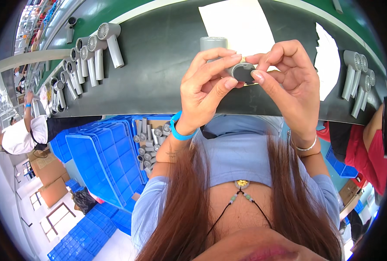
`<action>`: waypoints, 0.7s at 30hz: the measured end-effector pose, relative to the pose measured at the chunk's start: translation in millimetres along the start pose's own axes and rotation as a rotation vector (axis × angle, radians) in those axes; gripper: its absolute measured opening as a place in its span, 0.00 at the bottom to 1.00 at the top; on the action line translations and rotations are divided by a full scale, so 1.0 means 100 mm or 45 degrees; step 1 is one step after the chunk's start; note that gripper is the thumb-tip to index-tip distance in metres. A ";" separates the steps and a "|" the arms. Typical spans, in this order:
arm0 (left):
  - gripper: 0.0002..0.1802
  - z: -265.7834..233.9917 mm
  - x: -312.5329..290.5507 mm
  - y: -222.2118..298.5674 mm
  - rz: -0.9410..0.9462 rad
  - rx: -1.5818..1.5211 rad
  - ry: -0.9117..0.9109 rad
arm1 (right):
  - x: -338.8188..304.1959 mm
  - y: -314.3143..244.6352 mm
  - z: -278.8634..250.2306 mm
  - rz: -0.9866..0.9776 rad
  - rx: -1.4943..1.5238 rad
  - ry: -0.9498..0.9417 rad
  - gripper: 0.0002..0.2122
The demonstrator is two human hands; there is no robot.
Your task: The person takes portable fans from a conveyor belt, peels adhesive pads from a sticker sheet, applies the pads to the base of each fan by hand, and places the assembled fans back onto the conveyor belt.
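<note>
Both my hands are raised over the dark bench and meet at a small grey part with a dark oval face [243, 72]. My left hand [208, 82] pinches it between thumb and fingers from the left. On the other side, my right hand [289, 74] has its thumb on the oval's edge, with the index finger bent at its top. A tiny yellowish bit [244, 60] shows between the fingertips. Just beyond my left fingers is a grey cylinder [213, 42]; my fingers hide whether it joins the held part.
Grey handheld fans [114, 45] lie in a row at the left, and more fans [352, 74] at the right. White paper [237, 19] and a torn white sheet [327, 61] lie on the bench. Blue crates [102, 161] stand left of me. People are at both sides.
</note>
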State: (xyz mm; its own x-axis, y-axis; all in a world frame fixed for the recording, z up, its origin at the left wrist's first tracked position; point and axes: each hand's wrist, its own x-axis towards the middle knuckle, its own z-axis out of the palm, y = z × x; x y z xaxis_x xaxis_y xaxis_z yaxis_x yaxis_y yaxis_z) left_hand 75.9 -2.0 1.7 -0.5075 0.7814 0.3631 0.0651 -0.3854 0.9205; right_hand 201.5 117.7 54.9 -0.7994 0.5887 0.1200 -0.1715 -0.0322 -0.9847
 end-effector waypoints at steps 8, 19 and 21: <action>0.16 0.01 0.00 -0.01 0.004 -0.004 0.005 | 0.01 0.01 0.00 0.003 -0.020 0.003 0.11; 0.16 0.01 0.00 -0.02 -0.002 -0.002 0.006 | 0.02 -0.02 0.01 0.016 -0.080 0.026 0.12; 0.15 0.01 -0.01 -0.02 -0.012 0.008 0.011 | 0.02 -0.01 0.01 0.011 -0.098 0.024 0.12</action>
State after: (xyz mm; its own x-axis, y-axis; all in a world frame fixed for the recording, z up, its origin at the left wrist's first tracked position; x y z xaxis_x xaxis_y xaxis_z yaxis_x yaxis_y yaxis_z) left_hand 77.3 -1.3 0.1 -0.5154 0.7809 0.3528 0.0655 -0.3746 0.9249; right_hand 199.5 117.9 56.3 -0.7893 0.6041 0.1098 -0.1191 0.0247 -0.9926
